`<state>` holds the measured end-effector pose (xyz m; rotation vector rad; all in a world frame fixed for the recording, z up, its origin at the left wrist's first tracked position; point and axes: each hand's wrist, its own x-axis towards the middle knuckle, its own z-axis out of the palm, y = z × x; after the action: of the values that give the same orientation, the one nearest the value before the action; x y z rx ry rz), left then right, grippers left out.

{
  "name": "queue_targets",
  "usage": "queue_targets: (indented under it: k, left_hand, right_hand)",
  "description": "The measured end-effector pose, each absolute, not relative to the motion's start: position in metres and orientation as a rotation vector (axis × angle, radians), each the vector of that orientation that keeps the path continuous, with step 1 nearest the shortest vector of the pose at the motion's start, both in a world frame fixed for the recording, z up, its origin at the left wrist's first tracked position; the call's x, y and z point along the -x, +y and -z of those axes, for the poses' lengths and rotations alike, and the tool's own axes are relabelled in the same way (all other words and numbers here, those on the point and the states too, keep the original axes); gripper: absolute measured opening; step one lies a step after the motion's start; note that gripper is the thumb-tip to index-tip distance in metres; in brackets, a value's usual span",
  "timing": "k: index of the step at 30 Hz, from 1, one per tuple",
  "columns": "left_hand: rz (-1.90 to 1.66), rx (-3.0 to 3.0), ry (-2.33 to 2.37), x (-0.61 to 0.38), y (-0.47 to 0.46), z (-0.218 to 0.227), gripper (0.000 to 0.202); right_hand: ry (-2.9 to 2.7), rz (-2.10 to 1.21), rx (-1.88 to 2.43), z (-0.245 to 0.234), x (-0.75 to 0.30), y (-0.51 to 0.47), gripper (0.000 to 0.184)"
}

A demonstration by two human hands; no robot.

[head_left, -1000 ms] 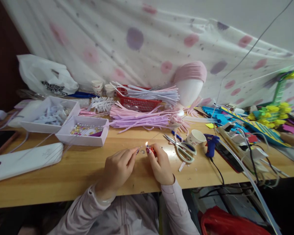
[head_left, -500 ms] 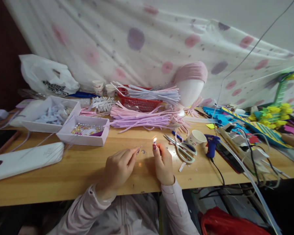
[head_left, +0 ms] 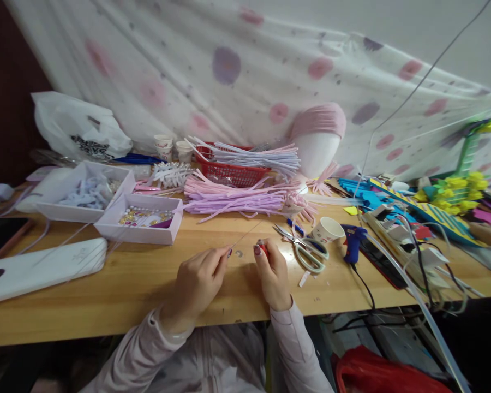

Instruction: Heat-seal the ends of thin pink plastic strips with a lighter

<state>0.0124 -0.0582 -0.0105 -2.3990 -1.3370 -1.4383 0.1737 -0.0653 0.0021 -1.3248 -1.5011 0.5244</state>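
1. Between closed fingertips of the left hand (head_left: 196, 284), a thin thread (head_left: 245, 237) is pinched, drawn taut away from it.
2. A red lighter (head_left: 263, 249) is clamped in the right hand (head_left: 275, 275), just right of the thread.
3. Scissors (head_left: 306, 252) are laid on the table (head_left: 126, 273) just right of the right hand.

From my feed, the right hand (head_left: 272, 275) covers most of a small red object (head_left: 263, 249), so I cannot tell what it is. The fine strand (head_left: 245, 236) pinched by the left hand (head_left: 196, 284) is too thin to identify. At the right edge, another person's hand (head_left: 489, 234) is cut off.
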Motion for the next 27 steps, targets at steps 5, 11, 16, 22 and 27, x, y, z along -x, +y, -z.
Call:
queue_targets:
  k: [5,11,16,22,27]
  left_hand:
    - [1.497,2.424,-1.422,-0.015,-0.058,0.008,0.014]
    - [1.485,2.53,-1.543,-0.018,-0.058,0.004,0.016]
    - [1.468,2.638,-1.537,-0.018,-0.059,0.004,0.016]
    - [1.49,2.652,-1.506,-0.02,-0.061,0.003,0.018]
    - [1.463,2.638,-1.495,-0.021,-0.061,0.004,0.016]
  right_hand:
    - [-1.264,-0.666,1.325,0.001,-0.164,-0.066,0.028]
    - [-1.197,-0.859,1.324,0.005,-0.146,-0.068,0.026]
    - [-1.16,-0.971,1.281,0.005,-0.145,-0.067,0.023]
    - [-1.057,-0.978,1.259,0.006,-0.146,-0.065,0.023]
    - [-1.012,-0.973,1.268,0.004,-0.146,-0.065,0.027]
